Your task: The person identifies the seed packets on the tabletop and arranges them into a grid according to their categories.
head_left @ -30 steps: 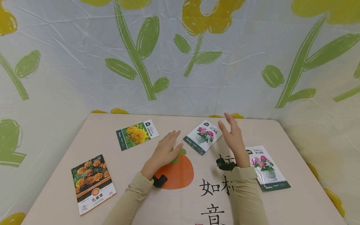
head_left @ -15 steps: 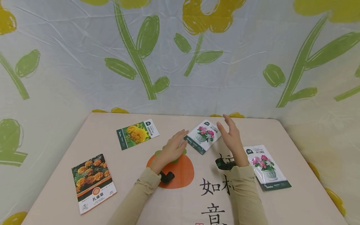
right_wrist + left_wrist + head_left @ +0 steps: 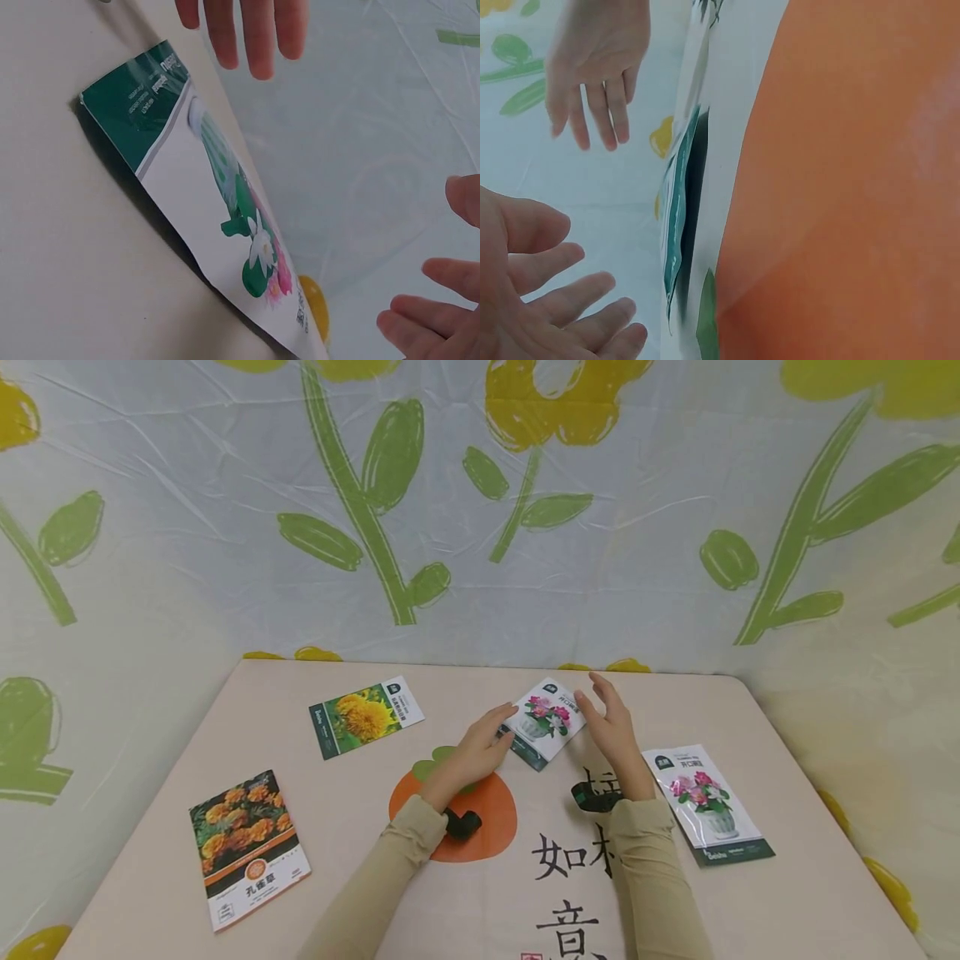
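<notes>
A white seed packet with a dark green band and pink flowers in a bowl (image 3: 546,717) lies at the far middle of the table. My left hand (image 3: 477,750) hovers at its left edge, fingers extended. On the packet's other side is my right hand (image 3: 611,727), its fingers loosely spread. Seen edge-on in the left wrist view, the packet (image 3: 676,217) looks apart from both hands. Neither hand holds anything in the right wrist view, where the packet (image 3: 191,199) lies flat between table and camera.
A matching pink-flower packet (image 3: 708,806) lies at the right, seemingly over another. A yellow-flower packet (image 3: 366,718) is at the back left and an orange-flower packet (image 3: 250,850) at the front left. The table (image 3: 150,877) backs onto a flower-printed curtain (image 3: 480,602).
My left hand has moved right and slightly forward to the middle packet's edge. My right hand has shifted slightly left towards it. The packets have stayed in place.
</notes>
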